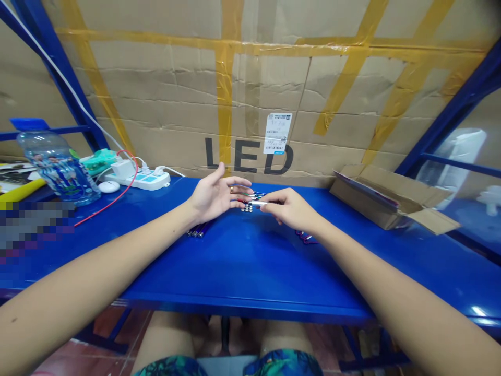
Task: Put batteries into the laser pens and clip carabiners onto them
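My left hand (214, 196) is open, palm turned toward the right, its fingers spread above the blue table. Facing it, my right hand (291, 208) pinches a small silver, pen-like piece (257, 203) that points left at the left fingertips. Just behind and below the fingers lie several small metal-ended pieces (247, 208), partly hidden. Several dark rods with silver ends (196, 234) lie on the table beneath my left wrist. Near my right wrist is a thin purple-red cord (304, 238), partly covered by the arm.
An open cardboard box (368, 203) stands at the right. At the left are a water bottle (58, 167), a white power strip (146, 178), a white mouse-like object (108, 187) and a red cable (117, 192). Large taped cardboard (176, 104) rises behind the blue table (235, 271).
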